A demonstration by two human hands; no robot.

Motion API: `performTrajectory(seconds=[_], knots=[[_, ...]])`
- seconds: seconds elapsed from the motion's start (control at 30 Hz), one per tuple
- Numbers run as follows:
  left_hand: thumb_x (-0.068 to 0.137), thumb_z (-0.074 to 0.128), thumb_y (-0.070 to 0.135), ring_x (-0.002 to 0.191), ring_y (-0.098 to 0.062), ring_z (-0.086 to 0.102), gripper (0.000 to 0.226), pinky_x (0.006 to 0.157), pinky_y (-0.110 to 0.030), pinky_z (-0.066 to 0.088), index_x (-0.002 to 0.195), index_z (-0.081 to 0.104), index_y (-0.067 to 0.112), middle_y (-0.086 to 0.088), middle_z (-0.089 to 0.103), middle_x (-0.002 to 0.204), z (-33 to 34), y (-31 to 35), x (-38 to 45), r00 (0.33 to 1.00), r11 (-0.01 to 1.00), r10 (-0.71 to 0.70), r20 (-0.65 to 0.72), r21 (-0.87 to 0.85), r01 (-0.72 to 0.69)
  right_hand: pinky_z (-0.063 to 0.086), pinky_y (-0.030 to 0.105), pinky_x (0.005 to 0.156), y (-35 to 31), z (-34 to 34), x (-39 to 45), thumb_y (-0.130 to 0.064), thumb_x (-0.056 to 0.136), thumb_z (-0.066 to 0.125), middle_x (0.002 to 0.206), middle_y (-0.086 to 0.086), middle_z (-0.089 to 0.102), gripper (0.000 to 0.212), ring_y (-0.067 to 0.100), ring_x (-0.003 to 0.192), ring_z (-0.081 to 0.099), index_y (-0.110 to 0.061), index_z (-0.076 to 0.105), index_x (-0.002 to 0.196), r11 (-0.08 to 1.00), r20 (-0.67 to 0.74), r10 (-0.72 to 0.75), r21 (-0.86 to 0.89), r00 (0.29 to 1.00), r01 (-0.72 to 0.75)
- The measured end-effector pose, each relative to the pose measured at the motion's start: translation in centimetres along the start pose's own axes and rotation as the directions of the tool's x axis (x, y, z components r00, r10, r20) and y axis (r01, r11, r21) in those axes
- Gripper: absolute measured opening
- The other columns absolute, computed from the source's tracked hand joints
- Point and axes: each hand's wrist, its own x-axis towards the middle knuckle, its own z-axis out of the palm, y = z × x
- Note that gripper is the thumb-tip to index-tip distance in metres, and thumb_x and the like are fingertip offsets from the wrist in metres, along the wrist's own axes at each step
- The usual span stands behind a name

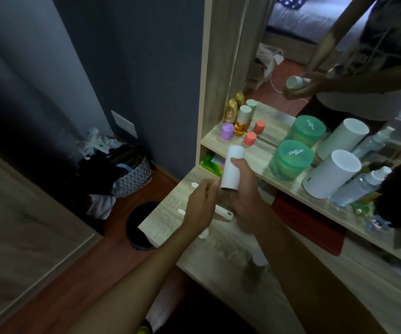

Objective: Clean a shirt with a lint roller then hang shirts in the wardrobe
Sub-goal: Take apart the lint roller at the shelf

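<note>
Behind the hand-held roll (pixel 232 168), green tub (pixel 291 160) and bottles (pixel 239 119).

A single head-worn camera looks forward and steeply down from above the person's forearms, close over the wooden worktop (pixel 160 225). Its wide-angle lens bends the edges of the picture (the walls lean inward). It faces a mirror (pixel 339 56) at upper right, which gives back a reflected second look at the same hands. The floor (pixel 132 203) and a black bin (pixel 134 227) fall at lower left.
</note>
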Motion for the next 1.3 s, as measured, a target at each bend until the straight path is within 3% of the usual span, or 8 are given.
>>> performTrajectory(seconds=[0.07, 0.23, 0.4, 0.47, 0.6, 0.77, 1.03, 1.3], knots=[[0.098, 0.036, 0.053, 0.092, -0.025, 0.068, 0.046, 0.08, -0.039, 0.058, 0.119, 0.056, 0.018, -0.009, 0.067, 0.108, -1.0, 2.9, 0.5, 0.982, 0.944, -0.159, 0.102, -0.277, 0.181, 0.053, 0.041, 0.065, 0.3, 1.1, -0.5, -0.038, 0.057, 0.074, 0.105, 0.016, 0.057, 0.072, 0.032, 0.09, 0.064, -0.011, 0.051, 0.12, 1.0, 0.033, -0.009, -0.003, 0.999, 0.009], [0.098, 0.043, 0.046, 0.071, -0.018, 0.07, 0.042, 0.072, -0.031, 0.059, 0.121, 0.053, 0.013, -0.006, 0.07, 0.091, -4.1, 4.8, 0.1, 0.973, 0.896, -0.199, 0.119, -0.379, 0.23, 0.058, 0.054, 0.075, 0.7, 2.7, -0.9, -0.02, 0.071, 0.069, 0.128, 0.016, 0.048, 0.073, 0.038, 0.098, 0.069, -0.054, 0.039, 0.128, 0.976, 0.076, -0.211, -0.038, 0.975, 0.214], [0.095, 0.055, 0.037, 0.075, -0.018, 0.069, 0.036, 0.079, -0.032, 0.06, 0.118, 0.062, 0.01, -0.013, 0.07, 0.099, -6.4, 3.8, 0.3, 0.984, 0.934, -0.159, 0.078, -0.311, 0.175, 0.059, 0.032, 0.076, 0.4, 2.6, -1.6, -0.017, 0.09, 0.061, 0.115, -0.002, 0.058, 0.026, 0.015, 0.1, 0.063, -0.035, 0.056, 0.109, 0.908, 0.155, -0.306, -0.247, 0.939, 0.337], [0.091, 0.062, 0.036, 0.07, -0.012, 0.065, 0.033, 0.069, -0.026, 0.057, 0.112, 0.065, 0.01, -0.013, 0.068, 0.097, -7.4, 3.5, 0.8, 0.991, 0.962, -0.132, 0.01, -0.241, 0.13, 0.058, 0.032, 0.077, 0.4, 2.0, -1.2, -0.026, 0.095, 0.057, 0.118, 0.008, 0.061, 0.012, 0.021, 0.104, 0.064, -0.027, 0.059, 0.107, 0.945, 0.127, -0.22, -0.218, 0.967, 0.244], [0.082, 0.072, 0.037, 0.082, -0.019, 0.066, 0.022, 0.074, -0.032, 0.054, 0.098, 0.068, 0.022, -0.008, 0.069, 0.095, -9.0, 3.4, 1.6, 0.998, 0.997, -0.06, -0.024, -0.044, 0.059, 0.058, 0.035, 0.074, 1.9, 0.3, -0.3, -0.03, 0.097, 0.054, 0.121, 0.02, 0.063, 0.03, 0.031, 0.101, 0.069, -0.013, 0.057, 0.122, 0.998, 0.162, 0.067, -0.031, 0.984, -0.063], [0.082, 0.073, 0.034, 0.079, -0.001, 0.058, 0.029, 0.065, -0.006, 0.043, 0.105, 0.067, 0.018, 0.007, 0.066, 0.091, -9.7, 3.9, 1.7, 0.998, 0.982, 0.064, -0.027, 0.18, -0.059, 0.055, 0.034, 0.079, 4.3, -0.9, -0.2, -0.034, 0.096, 0.054, 0.125, 0.018, 0.063, 0.041, 0.027, 0.097, 0.068, -0.008, 0.056, 0.127, 0.959, 0.206, 0.226, 0.125, 0.952, -0.254], [0.075, 0.078, 0.04, 0.094, -0.011, 0.054, 0.044, 0.073, -0.011, 0.036, 0.114, 0.063, 0.026, 0.0, 0.059, 0.106, -9.6, 3.9, 1.8, 0.966, 0.86, 0.145, 0.215, 0.454, -0.231, 0.043, 0.021, 0.046, 5.6, -2.3, 0.8, -0.041, 0.092, 0.057, 0.094, 0.009, 0.066, 0.041, 0.013, 0.061, 0.058, -0.012, 0.06, 0.121, 0.925, 0.208, 0.343, 0.098, 0.916, -0.368], [0.075, 0.079, 0.036, 0.09, -0.009, 0.054, 0.043, 0.069, -0.009, 0.034, 0.112, 0.063, 0.022, 0.002, 0.06, 0.103, -8.8, 3.4, 2.0, 0.954, 0.864, 0.173, 0.245, 0.427, -0.267, 0.052, 0.019, 0.05, 7.0, -3.2, 1.4, -0.034, 0.093, 0.059, 0.078, 0.013, 0.068, 0.039, 0.014, 0.057, 0.061, 0.001, 0.06, 0.111, 0.873, 0.241, 0.393, 0.205, 0.887, -0.443]])
